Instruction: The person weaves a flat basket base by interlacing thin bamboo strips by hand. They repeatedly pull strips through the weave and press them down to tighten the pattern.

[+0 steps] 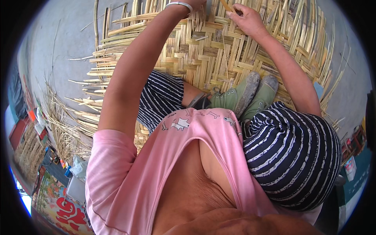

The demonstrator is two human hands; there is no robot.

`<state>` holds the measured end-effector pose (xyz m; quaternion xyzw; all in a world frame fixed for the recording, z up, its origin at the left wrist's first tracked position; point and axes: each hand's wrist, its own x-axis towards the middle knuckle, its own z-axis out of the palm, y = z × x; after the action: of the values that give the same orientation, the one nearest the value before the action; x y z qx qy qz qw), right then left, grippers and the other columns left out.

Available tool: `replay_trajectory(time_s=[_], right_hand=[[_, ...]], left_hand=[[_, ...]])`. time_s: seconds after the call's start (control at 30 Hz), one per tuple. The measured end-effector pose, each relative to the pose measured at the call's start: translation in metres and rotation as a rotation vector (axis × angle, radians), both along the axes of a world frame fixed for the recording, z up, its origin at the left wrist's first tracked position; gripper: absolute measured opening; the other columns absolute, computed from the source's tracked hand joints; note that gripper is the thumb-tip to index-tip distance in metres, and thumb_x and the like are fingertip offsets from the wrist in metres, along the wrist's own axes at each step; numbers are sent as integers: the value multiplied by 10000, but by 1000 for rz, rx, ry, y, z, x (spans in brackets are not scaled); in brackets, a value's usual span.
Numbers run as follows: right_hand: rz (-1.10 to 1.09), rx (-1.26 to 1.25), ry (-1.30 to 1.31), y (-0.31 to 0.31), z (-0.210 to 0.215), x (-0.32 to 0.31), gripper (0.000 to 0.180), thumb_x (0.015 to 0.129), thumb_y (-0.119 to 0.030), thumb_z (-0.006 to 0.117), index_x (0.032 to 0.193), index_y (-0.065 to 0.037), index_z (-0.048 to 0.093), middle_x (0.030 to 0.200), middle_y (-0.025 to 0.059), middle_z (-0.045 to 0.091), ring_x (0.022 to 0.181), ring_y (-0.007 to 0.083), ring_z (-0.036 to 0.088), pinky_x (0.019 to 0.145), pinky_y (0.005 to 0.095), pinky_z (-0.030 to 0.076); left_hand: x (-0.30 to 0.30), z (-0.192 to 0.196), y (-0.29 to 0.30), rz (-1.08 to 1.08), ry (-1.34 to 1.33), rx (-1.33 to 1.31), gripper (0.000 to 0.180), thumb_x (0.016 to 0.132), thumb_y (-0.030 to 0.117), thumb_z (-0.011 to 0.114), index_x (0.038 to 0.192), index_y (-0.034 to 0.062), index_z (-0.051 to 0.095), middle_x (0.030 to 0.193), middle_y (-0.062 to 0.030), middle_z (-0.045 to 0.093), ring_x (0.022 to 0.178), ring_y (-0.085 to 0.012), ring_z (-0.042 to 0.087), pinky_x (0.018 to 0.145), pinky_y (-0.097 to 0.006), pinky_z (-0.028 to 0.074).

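A large mat woven from flat, pale yellow split-cane strips lies under and in front of me. My right hand is over its far part, thumb and fingers closed on a narrow yellow-brown cane strip that runs up out of view. At the top edge is my left hand, mostly cut off, so its fingers and anything in them are hidden. A pale bracelet circles that wrist. My green shoes rest on the weave.
Loose strip ends stick out along the mat's left side, and more on the right. Grey floor surrounds it. Dry stalks lie at the left, near a grey box and a colourful printed panel.
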<state>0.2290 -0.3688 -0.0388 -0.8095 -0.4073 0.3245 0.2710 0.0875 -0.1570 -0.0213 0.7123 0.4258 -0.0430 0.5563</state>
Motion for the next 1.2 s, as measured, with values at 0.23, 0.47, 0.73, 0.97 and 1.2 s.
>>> replay_trajectory(time_s=[0.23,0.47,0.73,0.97,1.2], right_hand=[[-6,29,84,0,-3,-2,408,971,-397,721,1223,-77,695,882,33,720,726,113,668,704,310,558],[-146,-171,247,15,61,-16,150,965,-185,666,931,-43,631,729,71,616,603,142,581,524,346,491],[-130,-121,189,16,57,-16,177,956,-213,675,933,-37,671,765,81,660,672,178,621,655,384,530],[-89,-84,113,10,44,-11,180,954,-221,677,936,-41,676,767,80,669,665,182,626,652,378,532],[-193,-173,284,16,59,-15,178,949,-198,684,928,-23,664,729,66,647,625,160,610,594,349,521]], left_hand=[[18,-10,-19,-154,211,579,294,942,248,604,1122,20,649,1004,-273,725,958,-452,704,866,-528,560],[28,57,-27,-517,368,647,333,953,290,596,1189,77,696,1061,-202,755,997,-371,736,849,-489,585],[51,31,-3,-751,471,794,274,971,273,596,1085,114,788,1117,-174,757,1045,-325,738,883,-444,582],[65,-22,22,-724,319,601,367,940,311,648,1179,48,738,1156,-204,739,1078,-376,705,911,-444,561],[53,-19,19,-335,140,30,353,838,176,782,1113,-40,734,962,-176,753,802,-252,723,669,-382,574]])
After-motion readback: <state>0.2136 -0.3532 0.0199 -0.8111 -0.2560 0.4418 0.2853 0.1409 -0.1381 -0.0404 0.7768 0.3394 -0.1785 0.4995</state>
